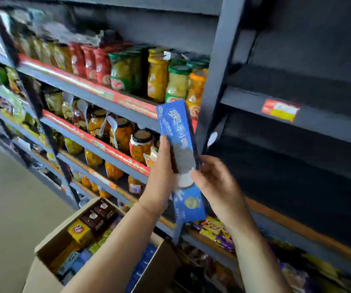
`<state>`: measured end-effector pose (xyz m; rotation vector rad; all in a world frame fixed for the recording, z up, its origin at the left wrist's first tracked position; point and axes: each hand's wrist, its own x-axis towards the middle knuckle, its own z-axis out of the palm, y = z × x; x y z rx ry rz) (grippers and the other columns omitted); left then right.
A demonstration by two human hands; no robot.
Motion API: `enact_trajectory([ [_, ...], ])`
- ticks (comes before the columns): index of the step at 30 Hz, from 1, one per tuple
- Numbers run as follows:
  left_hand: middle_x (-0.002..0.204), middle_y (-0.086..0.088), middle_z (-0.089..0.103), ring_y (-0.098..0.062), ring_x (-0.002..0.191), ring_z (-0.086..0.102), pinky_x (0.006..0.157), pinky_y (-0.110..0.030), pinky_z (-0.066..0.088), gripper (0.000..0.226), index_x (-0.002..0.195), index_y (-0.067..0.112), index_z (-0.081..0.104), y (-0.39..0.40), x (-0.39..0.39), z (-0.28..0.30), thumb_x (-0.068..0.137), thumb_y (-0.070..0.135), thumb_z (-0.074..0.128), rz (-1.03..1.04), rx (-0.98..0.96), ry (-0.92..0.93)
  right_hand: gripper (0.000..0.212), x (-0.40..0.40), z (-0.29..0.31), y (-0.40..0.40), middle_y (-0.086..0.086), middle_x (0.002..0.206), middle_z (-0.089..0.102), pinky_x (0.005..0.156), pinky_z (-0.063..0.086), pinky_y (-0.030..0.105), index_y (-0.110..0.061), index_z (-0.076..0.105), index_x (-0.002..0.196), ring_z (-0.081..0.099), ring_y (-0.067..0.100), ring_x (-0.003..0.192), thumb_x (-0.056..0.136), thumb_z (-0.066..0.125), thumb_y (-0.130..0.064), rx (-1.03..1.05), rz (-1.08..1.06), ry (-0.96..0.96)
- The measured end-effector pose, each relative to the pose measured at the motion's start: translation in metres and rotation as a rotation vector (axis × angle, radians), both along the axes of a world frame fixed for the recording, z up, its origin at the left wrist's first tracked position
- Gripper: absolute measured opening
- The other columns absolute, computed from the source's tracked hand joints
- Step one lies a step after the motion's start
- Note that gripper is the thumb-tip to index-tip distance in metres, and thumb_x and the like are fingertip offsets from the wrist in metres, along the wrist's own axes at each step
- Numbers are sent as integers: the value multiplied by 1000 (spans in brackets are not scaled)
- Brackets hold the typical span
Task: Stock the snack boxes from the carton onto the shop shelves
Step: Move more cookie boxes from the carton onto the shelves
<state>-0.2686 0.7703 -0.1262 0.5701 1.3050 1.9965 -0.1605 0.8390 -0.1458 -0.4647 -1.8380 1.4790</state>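
Two hands, left and right, each grip closed round blue snack box before dark shelves (right bay bare).

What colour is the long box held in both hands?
Blue long cardboard snack box, seen in the head view.

Blurred jars; carton cut off below.

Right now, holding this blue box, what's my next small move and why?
Probably carry the blue snack box, gripped by the left hand and right hand, right onto the dark shelf; that bay looks bare, while jars fill the left bay.
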Motion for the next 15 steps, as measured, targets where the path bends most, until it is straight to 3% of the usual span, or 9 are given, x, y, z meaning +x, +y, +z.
enact_trajectory([
  [3, 107, 4, 76, -13, 105, 70, 101, -34, 50, 53, 110, 21, 69, 23, 53, 24, 100, 55, 29, -28, 59, 78, 27, 51, 34, 14, -16, 90, 70, 77, 47, 14, -21, 61, 109, 64, 0, 84, 83, 66, -27, 89, -60, 55],
  [7, 110, 14, 72, 4, 107, 63, 92, -13, 50, 56, 119, 17, 64, 49, 115, 57, 101, 50, 23, -49, 138, 270, 37, 116, 77, 30, -11, 108, 70, 85, 46, 15, -21, 58, 121, 66, 5, 100, 86, 70, -26, 283, -154, 94],
  [11, 138, -1, 61, -10, 132, 52, 118, -36, 34, 76, 135, 13, 57, 77, 143, 85, 92, 73, 37, -13, 227, 458, 41, 170, 119, 48, -12, 114, 65, 89, 45, 17, -29, 59, 123, 62, 4, 108, 86, 75, -31, 540, -363, 51],
  [15, 112, -4, 64, -5, 103, 58, 95, -22, 43, 21, 106, 26, 62, 102, 148, 100, 94, 35, 47, 208, 278, 759, 51, 208, 164, 69, -14, 110, 58, 89, 46, 23, -29, 57, 131, 58, 3, 105, 85, 70, -46, 824, -646, -31],
])
